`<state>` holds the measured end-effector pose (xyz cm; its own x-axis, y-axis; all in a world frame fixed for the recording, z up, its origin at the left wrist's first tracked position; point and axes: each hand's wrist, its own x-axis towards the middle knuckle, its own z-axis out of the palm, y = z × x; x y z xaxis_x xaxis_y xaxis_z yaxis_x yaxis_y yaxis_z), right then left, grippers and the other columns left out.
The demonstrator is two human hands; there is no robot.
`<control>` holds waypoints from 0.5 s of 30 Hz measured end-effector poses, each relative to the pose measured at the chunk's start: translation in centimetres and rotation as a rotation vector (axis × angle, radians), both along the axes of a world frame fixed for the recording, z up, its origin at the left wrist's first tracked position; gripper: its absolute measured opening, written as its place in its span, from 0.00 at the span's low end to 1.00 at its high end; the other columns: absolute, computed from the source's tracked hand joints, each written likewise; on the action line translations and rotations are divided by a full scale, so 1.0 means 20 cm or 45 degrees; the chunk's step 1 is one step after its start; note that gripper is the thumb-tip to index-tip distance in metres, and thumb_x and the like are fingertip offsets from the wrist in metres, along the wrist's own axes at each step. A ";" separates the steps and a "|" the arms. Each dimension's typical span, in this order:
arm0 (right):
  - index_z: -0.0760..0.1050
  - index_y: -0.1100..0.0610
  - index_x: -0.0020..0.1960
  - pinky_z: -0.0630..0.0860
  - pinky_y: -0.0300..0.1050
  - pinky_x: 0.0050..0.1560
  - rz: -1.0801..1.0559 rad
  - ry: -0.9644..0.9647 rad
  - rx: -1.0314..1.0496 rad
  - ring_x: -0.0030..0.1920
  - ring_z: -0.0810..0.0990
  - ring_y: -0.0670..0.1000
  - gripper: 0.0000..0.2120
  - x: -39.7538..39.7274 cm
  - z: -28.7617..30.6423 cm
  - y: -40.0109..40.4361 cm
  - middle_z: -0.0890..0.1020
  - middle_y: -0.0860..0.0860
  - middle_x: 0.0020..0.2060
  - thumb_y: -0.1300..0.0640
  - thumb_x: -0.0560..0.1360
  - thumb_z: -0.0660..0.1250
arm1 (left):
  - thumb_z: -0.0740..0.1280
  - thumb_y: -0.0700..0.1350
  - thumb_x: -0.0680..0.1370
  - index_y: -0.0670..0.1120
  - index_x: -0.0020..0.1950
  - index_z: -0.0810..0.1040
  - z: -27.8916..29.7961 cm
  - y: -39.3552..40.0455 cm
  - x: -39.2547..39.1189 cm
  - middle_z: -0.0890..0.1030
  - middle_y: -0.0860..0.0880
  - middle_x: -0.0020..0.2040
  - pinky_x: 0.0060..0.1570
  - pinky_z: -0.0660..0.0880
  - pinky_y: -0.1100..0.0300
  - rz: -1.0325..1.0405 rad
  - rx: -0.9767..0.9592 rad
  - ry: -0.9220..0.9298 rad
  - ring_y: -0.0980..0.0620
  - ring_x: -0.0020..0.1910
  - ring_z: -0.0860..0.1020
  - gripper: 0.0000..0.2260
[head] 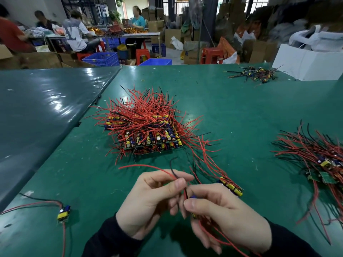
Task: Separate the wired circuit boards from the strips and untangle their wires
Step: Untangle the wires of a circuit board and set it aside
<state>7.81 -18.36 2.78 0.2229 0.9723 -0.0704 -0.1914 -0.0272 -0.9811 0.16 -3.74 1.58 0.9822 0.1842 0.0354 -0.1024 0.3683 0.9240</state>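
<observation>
My right hand [220,210] grips a small circuit board [193,197] with blue and yellow parts, mostly hidden by the fingers. My left hand [152,199] pinches that board's red and black wires [167,170] between thumb and fingers, just left of the board. A strip of several joined boards [232,186] lies just beyond my right hand, its red wires trailing up toward the big pile. The large stack of wired strips [148,132] sits mid-table. One separated board [64,214] with red and black wires lies at the near left.
A second pile of wired boards [315,160] lies at the right edge. A small heap of wire scraps [254,74] and a white box [306,62] stand at the far right. The green table [232,108] meets another grey-green table [46,108] at left. People work at a far bench.
</observation>
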 end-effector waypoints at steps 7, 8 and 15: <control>0.75 0.54 0.38 0.66 0.29 0.27 -0.392 -0.617 -0.007 0.23 0.72 0.40 0.08 -0.01 -0.08 0.01 0.75 0.41 0.23 0.55 0.74 0.61 | 0.69 0.39 0.68 0.38 0.41 0.84 -0.05 -0.01 0.03 0.77 0.45 0.28 0.27 0.72 0.63 0.277 0.429 -0.143 0.53 0.25 0.73 0.06; 0.75 0.53 0.37 0.66 0.31 0.29 -0.418 -0.681 -0.007 0.24 0.71 0.40 0.10 -0.01 -0.09 0.02 0.75 0.42 0.24 0.52 0.74 0.62 | 0.69 0.39 0.69 0.39 0.41 0.84 -0.05 -0.01 0.03 0.78 0.46 0.30 0.27 0.72 0.63 0.291 0.456 -0.147 0.53 0.26 0.73 0.06; 0.74 0.58 0.36 0.64 0.36 0.26 -0.495 -0.838 0.031 0.23 0.70 0.40 0.12 -0.02 -0.10 0.02 0.75 0.48 0.23 0.56 0.76 0.62 | 0.67 0.36 0.72 0.51 0.39 0.84 -0.07 -0.05 0.02 0.81 0.51 0.38 0.32 0.73 0.66 0.569 1.031 -0.304 0.58 0.33 0.78 0.11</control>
